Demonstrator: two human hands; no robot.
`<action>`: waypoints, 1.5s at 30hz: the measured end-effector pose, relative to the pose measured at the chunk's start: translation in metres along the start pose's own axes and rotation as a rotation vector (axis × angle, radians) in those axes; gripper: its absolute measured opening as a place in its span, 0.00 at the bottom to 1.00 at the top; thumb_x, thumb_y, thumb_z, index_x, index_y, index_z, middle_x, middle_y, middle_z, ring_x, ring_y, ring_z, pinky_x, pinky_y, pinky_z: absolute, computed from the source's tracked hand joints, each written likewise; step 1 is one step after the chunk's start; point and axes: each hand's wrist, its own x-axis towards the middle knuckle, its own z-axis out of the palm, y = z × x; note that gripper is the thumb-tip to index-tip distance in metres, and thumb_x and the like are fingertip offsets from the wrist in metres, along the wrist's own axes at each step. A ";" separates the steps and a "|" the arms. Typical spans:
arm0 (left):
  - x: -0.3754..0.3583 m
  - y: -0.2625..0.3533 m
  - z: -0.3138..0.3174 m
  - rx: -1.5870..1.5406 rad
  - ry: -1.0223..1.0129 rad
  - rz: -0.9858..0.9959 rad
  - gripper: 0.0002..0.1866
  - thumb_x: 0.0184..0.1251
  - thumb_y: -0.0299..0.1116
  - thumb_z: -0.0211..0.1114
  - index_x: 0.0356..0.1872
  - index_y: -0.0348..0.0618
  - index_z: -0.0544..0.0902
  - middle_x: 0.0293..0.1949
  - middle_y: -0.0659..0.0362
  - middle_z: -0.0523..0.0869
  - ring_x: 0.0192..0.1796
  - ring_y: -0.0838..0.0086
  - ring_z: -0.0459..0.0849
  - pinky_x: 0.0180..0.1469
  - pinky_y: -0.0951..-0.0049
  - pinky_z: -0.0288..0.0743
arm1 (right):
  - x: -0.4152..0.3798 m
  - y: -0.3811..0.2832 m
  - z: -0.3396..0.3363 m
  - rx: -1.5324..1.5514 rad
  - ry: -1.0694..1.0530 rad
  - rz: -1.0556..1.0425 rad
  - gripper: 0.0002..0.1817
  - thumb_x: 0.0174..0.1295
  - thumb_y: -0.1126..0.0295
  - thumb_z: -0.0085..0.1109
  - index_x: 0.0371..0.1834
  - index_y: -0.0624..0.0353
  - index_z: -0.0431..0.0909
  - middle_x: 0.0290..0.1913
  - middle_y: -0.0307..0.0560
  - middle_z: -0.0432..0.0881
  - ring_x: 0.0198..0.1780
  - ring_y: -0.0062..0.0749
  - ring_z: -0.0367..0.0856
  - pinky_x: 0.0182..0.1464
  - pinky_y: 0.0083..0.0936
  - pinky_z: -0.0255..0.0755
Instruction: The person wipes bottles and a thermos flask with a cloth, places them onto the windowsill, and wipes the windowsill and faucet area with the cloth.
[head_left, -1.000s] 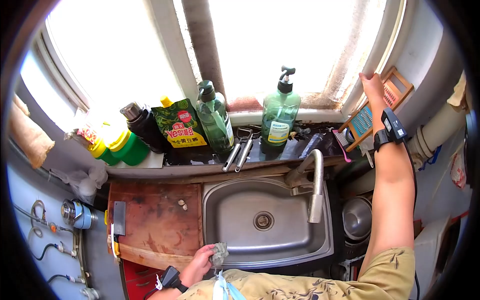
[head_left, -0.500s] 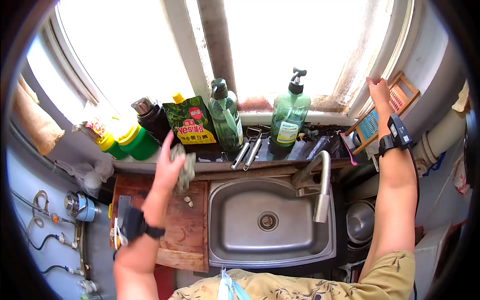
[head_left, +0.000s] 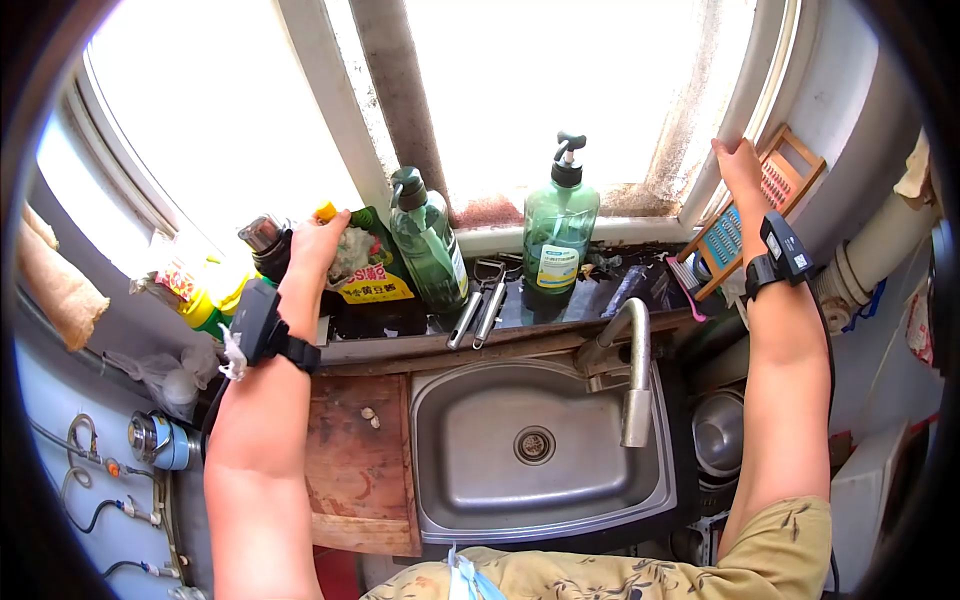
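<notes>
My left hand (head_left: pixel 318 243) is closed on a crumpled greyish cloth (head_left: pixel 351 256), up at the sill. The cloth overlaps the dark green sauce pouch (head_left: pixel 378 288), and the fingers are right beside the pouch's yellow cap (head_left: pixel 325 210). Just left of the hand is a dark bottle with a metallic top (head_left: pixel 264 236), partly hidden by my forearm. Far to the right, my right hand (head_left: pixel 739 166) grips the edge of the white window frame (head_left: pixel 722 178). A wooden-framed grater (head_left: pixel 745 225) leans against the wall behind that forearm.
Two green pump bottles, one (head_left: pixel 428 245) near the pouch and another (head_left: pixel 562 230) farther right, stand on the dark sill. Metal peelers (head_left: pixel 484 312) lie between them. Below are a steel sink (head_left: pixel 480 385) with a faucet (head_left: pixel 637 385) and a wooden board (head_left: pixel 355 470) holding small scraps.
My left hand has moved forward with the cloth, from above the board to the pouch. My right hand stays at the window frame. The camera view has shifted slightly.
</notes>
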 end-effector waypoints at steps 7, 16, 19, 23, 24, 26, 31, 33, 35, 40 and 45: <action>-0.017 0.011 -0.008 0.076 -0.040 0.039 0.25 0.57 0.43 0.67 0.48 0.30 0.78 0.40 0.52 0.84 0.41 0.73 0.80 0.47 0.73 0.71 | 0.000 0.002 0.005 -0.027 0.006 -0.032 0.33 0.55 0.47 0.57 0.49 0.70 0.73 0.46 0.61 0.79 0.49 0.51 0.78 0.53 0.35 0.69; 0.009 -0.018 -0.004 0.093 -0.032 0.113 0.24 0.60 0.45 0.64 0.47 0.33 0.78 0.40 0.52 0.84 0.42 0.70 0.80 0.47 0.71 0.71 | -0.002 -0.008 0.018 0.021 -0.067 -0.019 0.32 0.54 0.46 0.57 0.51 0.65 0.73 0.44 0.64 0.79 0.48 0.56 0.78 0.53 0.40 0.71; 0.000 -0.009 0.000 0.042 -0.015 0.111 0.24 0.61 0.44 0.64 0.48 0.32 0.77 0.42 0.53 0.83 0.42 0.70 0.79 0.47 0.71 0.70 | -0.013 -0.026 0.004 -0.016 -0.042 0.008 0.31 0.53 0.47 0.59 0.49 0.65 0.74 0.42 0.63 0.80 0.46 0.54 0.79 0.51 0.39 0.73; -0.005 -0.005 0.001 0.051 -0.003 0.085 0.23 0.61 0.44 0.64 0.48 0.33 0.78 0.41 0.55 0.83 0.42 0.73 0.79 0.47 0.73 0.70 | -0.017 -0.026 0.007 0.026 0.022 0.016 0.35 0.52 0.48 0.61 0.51 0.69 0.69 0.41 0.61 0.81 0.45 0.52 0.80 0.49 0.37 0.74; -0.007 -0.004 0.001 -0.029 -0.023 0.069 0.23 0.61 0.44 0.64 0.48 0.32 0.78 0.41 0.55 0.83 0.42 0.74 0.78 0.47 0.73 0.70 | -0.016 -0.026 0.007 0.000 0.007 0.026 0.35 0.52 0.48 0.61 0.52 0.69 0.68 0.42 0.61 0.81 0.45 0.52 0.80 0.49 0.37 0.74; -0.008 -0.001 0.001 0.007 -0.023 0.060 0.23 0.62 0.43 0.64 0.48 0.32 0.77 0.41 0.56 0.83 0.42 0.74 0.78 0.47 0.73 0.70 | -0.016 -0.027 0.006 -0.020 -0.001 0.048 0.35 0.52 0.48 0.61 0.52 0.70 0.69 0.43 0.61 0.80 0.45 0.52 0.80 0.49 0.36 0.74; -0.008 -0.003 -0.002 -0.001 -0.054 0.076 0.23 0.63 0.42 0.63 0.50 0.32 0.76 0.42 0.57 0.82 0.42 0.74 0.78 0.47 0.74 0.70 | -0.027 -0.042 -0.006 0.103 -0.073 0.055 0.34 0.53 0.49 0.60 0.52 0.68 0.69 0.44 0.62 0.79 0.47 0.50 0.79 0.50 0.37 0.73; -0.009 0.000 0.000 -0.001 -0.066 0.067 0.23 0.63 0.42 0.63 0.50 0.32 0.76 0.42 0.57 0.82 0.42 0.74 0.78 0.47 0.75 0.70 | -0.028 -0.048 0.001 0.094 -0.105 0.050 0.35 0.54 0.50 0.61 0.55 0.68 0.66 0.44 0.62 0.79 0.47 0.50 0.80 0.50 0.36 0.74; -0.011 0.002 -0.003 0.003 -0.080 0.041 0.23 0.63 0.41 0.62 0.50 0.31 0.76 0.42 0.57 0.82 0.42 0.74 0.78 0.47 0.75 0.70 | -0.030 -0.051 0.004 0.086 -0.101 0.096 0.36 0.53 0.52 0.62 0.57 0.67 0.63 0.43 0.62 0.80 0.47 0.50 0.80 0.50 0.36 0.74; -0.005 -0.008 -0.001 0.004 -0.048 0.082 0.23 0.63 0.42 0.62 0.50 0.31 0.76 0.43 0.55 0.82 0.43 0.72 0.78 0.47 0.74 0.70 | -0.033 -0.055 -0.002 0.097 -0.104 0.108 0.35 0.53 0.51 0.62 0.55 0.67 0.64 0.43 0.62 0.80 0.46 0.51 0.80 0.49 0.36 0.75; -0.005 -0.010 -0.003 0.038 -0.056 0.087 0.25 0.64 0.43 0.61 0.52 0.31 0.75 0.45 0.54 0.81 0.45 0.70 0.78 0.49 0.72 0.69 | -0.040 -0.060 -0.004 0.157 -0.083 0.160 0.32 0.54 0.52 0.62 0.54 0.64 0.64 0.43 0.62 0.80 0.46 0.53 0.79 0.49 0.39 0.74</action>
